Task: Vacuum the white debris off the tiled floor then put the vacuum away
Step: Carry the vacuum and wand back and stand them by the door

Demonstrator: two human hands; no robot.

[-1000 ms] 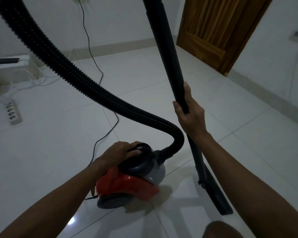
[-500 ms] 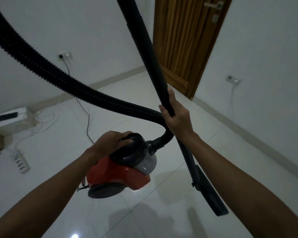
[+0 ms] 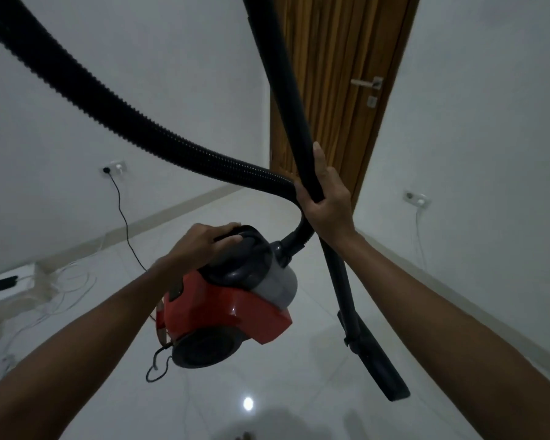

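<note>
A red and grey canister vacuum (image 3: 232, 309) hangs above the white tiled floor (image 3: 299, 392). My left hand (image 3: 204, 246) grips its dark top handle. My right hand (image 3: 326, 201) grips the black rigid wand (image 3: 286, 90), which runs down to a flat black nozzle (image 3: 378, 366) held clear of the floor. A ribbed black hose (image 3: 115, 109) arcs from the upper left into the vacuum's front. The vacuum's power cord (image 3: 124, 217) runs to a wall socket (image 3: 115, 168). No white debris shows on the tiles.
A closed wooden door (image 3: 340, 90) with a metal handle stands ahead. A second wall socket (image 3: 416, 198) with a white cable sits on the right wall. At the left, a white box (image 3: 16, 290) and loose white cables (image 3: 70, 287) lie on the floor.
I have lifted the vacuum off the floor and the view has tilted up toward the door. Both hands kept their holds, and the nozzle has risen off the tiles.
</note>
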